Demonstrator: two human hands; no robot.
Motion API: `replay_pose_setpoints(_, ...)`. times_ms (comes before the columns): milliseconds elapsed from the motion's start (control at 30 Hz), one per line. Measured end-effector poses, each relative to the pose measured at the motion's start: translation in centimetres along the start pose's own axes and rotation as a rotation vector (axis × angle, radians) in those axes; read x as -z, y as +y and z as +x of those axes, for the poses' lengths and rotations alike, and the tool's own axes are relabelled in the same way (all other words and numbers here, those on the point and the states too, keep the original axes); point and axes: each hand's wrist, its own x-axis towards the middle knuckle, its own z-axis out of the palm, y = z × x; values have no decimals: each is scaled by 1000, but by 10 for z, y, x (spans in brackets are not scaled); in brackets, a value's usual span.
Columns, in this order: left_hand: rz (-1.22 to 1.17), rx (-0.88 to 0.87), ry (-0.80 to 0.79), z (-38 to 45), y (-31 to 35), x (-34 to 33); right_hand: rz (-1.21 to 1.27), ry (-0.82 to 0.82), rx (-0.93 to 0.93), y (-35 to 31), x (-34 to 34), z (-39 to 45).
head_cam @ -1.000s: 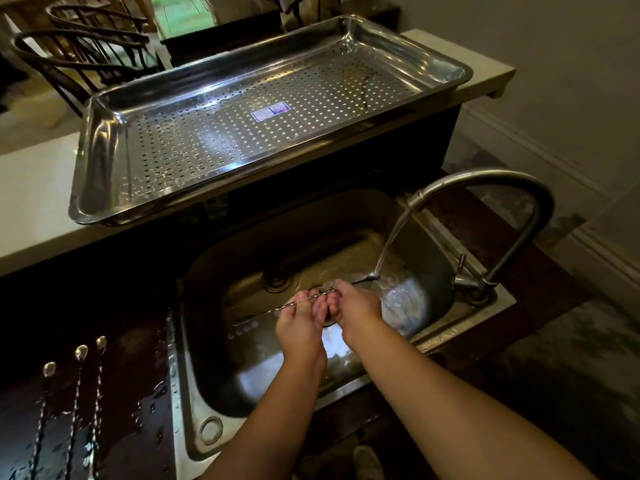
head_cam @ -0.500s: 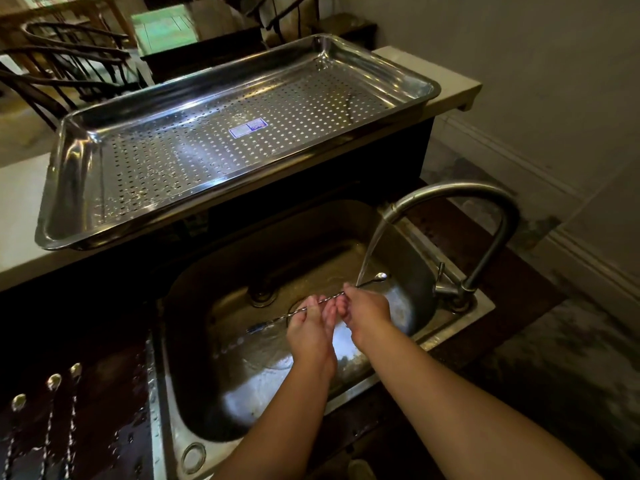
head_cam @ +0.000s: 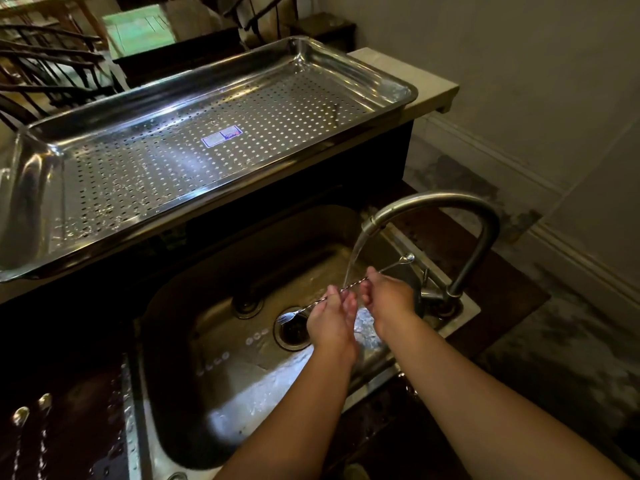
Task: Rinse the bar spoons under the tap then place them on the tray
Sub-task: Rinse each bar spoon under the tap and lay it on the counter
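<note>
Both my hands hold one long twisted bar spoon (head_cam: 353, 285) level over the steel sink (head_cam: 207, 306). My left hand (head_cam: 332, 318) pinches its stem near the forked end, which points left above the drain. My right hand (head_cam: 388, 299) grips the stem nearer the bowl end, which sticks out to the right. Water from the curved tap (head_cam: 450, 209) falls on the stem between my hands. Two more bar spoons (head_cam: 20, 415) lie on the wet dark counter at the lower left. The perforated steel tray (head_cam: 194, 147) sits on the raised ledge behind the sink.
The drain (head_cam: 294, 329) lies under my left hand. The tap's lever and base (head_cam: 436, 296) stand just right of my right hand. A pale ledge (head_cam: 433, 88) carries the tray. Dark chairs (head_cam: 41, 64) stand beyond it, and a wall and floor are to the right.
The spoon has slid to the right through the stream, so the water now hits its stem instead of the bowl end. My view has shifted left and down.
</note>
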Motion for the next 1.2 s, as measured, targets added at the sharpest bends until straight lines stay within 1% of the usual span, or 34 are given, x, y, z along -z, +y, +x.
replay_pose_setpoints(67, 19, 14, -34, -1, -5, -8, 44, -13, 6, -3, 4, 0)
replay_pose_setpoints(167, 37, 49, -80, -4, -12, -19, 15, -19, 47, -7, 10, 0)
replay_pose_setpoints(267, 42, 81, -111, -5, -15, -28, 1, 36, 63, -14, 18, -1)
replay_pose_setpoints(467, 2, 151, -132, -14, -18, -44, 130, 125, 97, -26, 22, -6)
replay_pose_setpoints(600, -9, 197, -144, -17, -20, -49, 94, 215, 160, -31, 23, -6)
replay_pose_setpoints(733, 25, 191, -110, -13, -23, -48, 46, 281, 227, -34, 24, -3)
replay_pose_setpoints(900, 10, 145, -75, -3, -22, -39, 33, 337, 249, -39, 26, 0)
replay_pose_setpoints(1000, -36, 123, -44, 2, -18, -33, 67, 335, 236, -40, 29, 3)
replay_pose_setpoints(1100, -64, 131, 1, 5, -13, -27, -49, 297, 262, -39, 35, 5)
replay_pose_setpoints(1200, -76, 138, 14, 4, -10, -23, -76, 284, 275, -37, 37, 6)
